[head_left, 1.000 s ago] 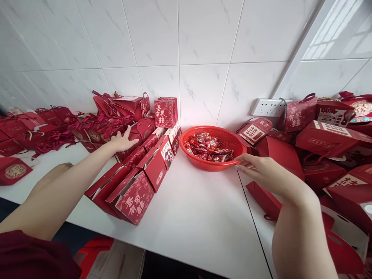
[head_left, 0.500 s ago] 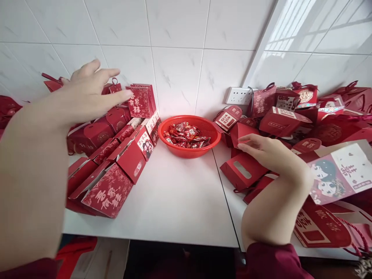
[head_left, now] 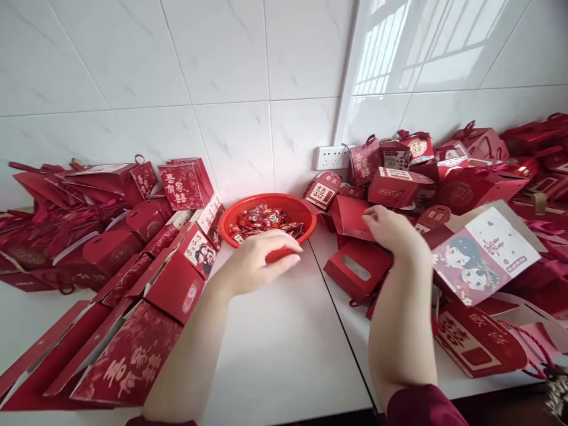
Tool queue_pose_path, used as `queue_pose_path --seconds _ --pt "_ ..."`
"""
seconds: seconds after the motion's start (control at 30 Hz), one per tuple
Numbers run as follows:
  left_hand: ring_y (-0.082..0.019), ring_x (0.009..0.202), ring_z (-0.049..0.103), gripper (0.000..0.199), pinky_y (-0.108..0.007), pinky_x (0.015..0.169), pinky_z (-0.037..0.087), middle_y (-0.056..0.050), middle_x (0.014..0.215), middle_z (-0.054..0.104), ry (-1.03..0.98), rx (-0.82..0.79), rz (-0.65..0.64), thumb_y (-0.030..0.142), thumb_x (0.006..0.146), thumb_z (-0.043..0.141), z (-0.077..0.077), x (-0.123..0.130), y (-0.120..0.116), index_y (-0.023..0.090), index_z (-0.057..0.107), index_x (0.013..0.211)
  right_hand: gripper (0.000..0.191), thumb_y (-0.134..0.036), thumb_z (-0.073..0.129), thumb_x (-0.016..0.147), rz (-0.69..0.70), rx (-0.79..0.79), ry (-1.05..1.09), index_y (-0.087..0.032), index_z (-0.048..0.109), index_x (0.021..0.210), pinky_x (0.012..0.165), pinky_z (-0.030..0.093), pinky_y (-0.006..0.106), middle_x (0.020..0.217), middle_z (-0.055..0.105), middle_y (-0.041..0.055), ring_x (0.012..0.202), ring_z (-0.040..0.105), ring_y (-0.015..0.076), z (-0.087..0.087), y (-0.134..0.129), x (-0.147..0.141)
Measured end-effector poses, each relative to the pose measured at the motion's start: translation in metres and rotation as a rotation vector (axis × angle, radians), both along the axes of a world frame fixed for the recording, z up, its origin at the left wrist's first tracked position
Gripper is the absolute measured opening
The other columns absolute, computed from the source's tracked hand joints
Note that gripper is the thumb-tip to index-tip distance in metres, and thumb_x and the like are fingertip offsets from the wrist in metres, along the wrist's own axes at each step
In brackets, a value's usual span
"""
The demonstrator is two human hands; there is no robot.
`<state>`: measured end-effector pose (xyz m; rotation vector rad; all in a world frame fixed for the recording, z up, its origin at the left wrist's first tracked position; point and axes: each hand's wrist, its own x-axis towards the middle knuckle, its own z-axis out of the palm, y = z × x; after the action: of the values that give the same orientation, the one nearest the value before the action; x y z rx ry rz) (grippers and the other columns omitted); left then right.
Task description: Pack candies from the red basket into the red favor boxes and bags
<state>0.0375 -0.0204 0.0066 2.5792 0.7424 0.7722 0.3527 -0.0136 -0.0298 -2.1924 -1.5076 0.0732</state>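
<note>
My left hand [head_left: 261, 260] is held in front of the red plastic basket [head_left: 288, 245], its fingers and thumb apart with nothing between them. Wrapped candies [head_left: 266, 219] lie inside that basket. At the pile on the right, my right hand [head_left: 393, 228] has its fingers closed at the edge of a red gift box [head_left: 352, 216]; its fingertips are partly hidden. Just below sits another red gift box with an oblong window [head_left: 357, 266]. To the left of my left arm, open red gift boxes [head_left: 162, 290] stand in rows.
More red boxes with ribbons [head_left: 44, 231] fill the far left. A box printed with a cartoon couple [head_left: 481, 254] leans beside my right forearm. A white socket strip [head_left: 332, 158] is on the tiled wall [head_left: 235, 142]. A dark seam crosses the white table [head_left: 284, 343].
My left hand has come down from above the left boxes to the front of the basket. My right hand has closed at the red box's edge. The view has turned right.
</note>
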Motion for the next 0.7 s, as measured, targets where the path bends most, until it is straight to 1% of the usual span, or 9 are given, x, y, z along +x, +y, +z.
queue_pose_path --seconds 0.1,0.17,0.23,0.33,0.43,0.5,0.53,0.6,0.7 --pt "-0.027 0.123 0.053 0.038 -0.041 0.105 0.041 -0.007 0.133 0.059 0.315 0.033 0.282 0.036 0.092 0.049 -0.028 0.002 0.041 0.022 0.061 0.125 0.083 -0.037 0.074 0.072 0.041 -0.272 0.008 -0.016 0.038 0.144 0.101 0.040 0.043 0.145 0.043 0.0192 0.132 0.041 0.0330 -0.020 0.033 -0.015" --pt "-0.029 0.125 0.052 0.043 -0.043 0.105 0.041 -0.008 0.136 0.057 0.466 -0.018 0.343 0.037 0.091 0.048 -0.041 -0.001 0.059 0.022 0.058 0.131 0.092 -0.029 0.077 0.070 -0.050 -0.337 -0.028 -0.022 0.030 0.148 0.107 0.033 0.050 0.154 0.028 0.0164 0.141 0.026 0.0342 -0.030 0.048 -0.023" --pt "-0.029 0.123 0.054 0.048 -0.042 0.102 0.043 -0.007 0.136 0.057 0.532 -0.103 0.358 0.041 0.090 0.048 -0.048 -0.008 0.066 0.023 0.055 0.134 0.075 -0.020 0.065 0.081 -0.138 -0.328 -0.034 -0.023 0.032 0.148 0.106 0.033 0.053 0.153 0.031 0.0154 0.140 0.029 0.0329 -0.035 0.058 -0.026" --pt "-0.027 0.124 0.054 0.053 -0.039 0.104 0.042 -0.005 0.138 0.056 0.518 -0.166 0.367 0.047 0.089 0.048 -0.047 -0.015 0.065 0.025 0.052 0.137 0.047 -0.013 0.043 0.090 -0.188 -0.308 0.005 -0.018 0.049 0.136 0.096 0.042 0.047 0.135 0.054 0.0187 0.125 0.051 0.0316 -0.030 0.059 -0.020" --pt "-0.025 0.126 0.053 0.052 -0.036 0.104 0.041 -0.004 0.138 0.056 0.476 -0.159 0.369 0.048 0.089 0.048 -0.041 -0.019 0.061 0.027 0.053 0.136 0.037 -0.021 0.038 0.093 -0.266 -0.211 0.018 -0.013 0.060 0.122 0.084 0.047 0.042 0.116 0.064 0.0219 0.106 0.062 0.0321 -0.014 0.043 -0.012" --pt "-0.024 0.124 0.054 0.050 -0.034 0.102 0.042 -0.003 0.136 0.058 0.441 -0.125 0.375 0.048 0.089 0.048 -0.036 -0.021 0.059 0.027 0.055 0.134 0.037 -0.032 0.036 0.095 -0.311 -0.009 -0.012 -0.014 0.064 0.110 0.073 0.047 0.038 0.104 0.067 0.0209 0.095 0.064 0.0311 0.003 0.022 -0.014" --pt "-0.024 0.123 0.055 0.049 -0.034 0.102 0.043 -0.003 0.135 0.059 0.415 -0.101 0.382 0.047 0.089 0.048 -0.033 -0.023 0.058 0.027 0.056 0.133 0.037 -0.036 0.036 0.095 -0.301 0.113 -0.037 -0.016 0.066 0.102 0.068 0.045 0.035 0.096 0.068 0.0182 0.088 0.064 0.0292 0.011 0.011 -0.018" --pt "-0.023 0.118 0.058 0.044 -0.033 0.100 0.044 -0.003 0.131 0.062 0.339 -0.057 0.403 0.044 0.090 0.047 -0.024 -0.026 0.055 0.027 0.059 0.129 0.033 -0.043 0.042 0.092 -0.169 0.292 -0.044 -0.019 0.064 0.085 0.058 0.040 0.029 0.078 0.066 0.0102 0.072 0.059 0.0229 0.027 -0.012 -0.031" --pt "-0.021 0.105 0.063 0.037 -0.032 0.094 0.047 -0.003 0.119 0.067 0.163 -0.002 0.443 0.040 0.092 0.046 -0.009 -0.030 0.047 0.025 0.064 0.120 0.031 -0.047 0.052 0.087 0.186 0.351 0.031 -0.021 0.057 0.072 0.050 0.031 0.025 0.061 0.055 0.0010 0.056 0.045 0.0142 0.041 -0.034 -0.060"
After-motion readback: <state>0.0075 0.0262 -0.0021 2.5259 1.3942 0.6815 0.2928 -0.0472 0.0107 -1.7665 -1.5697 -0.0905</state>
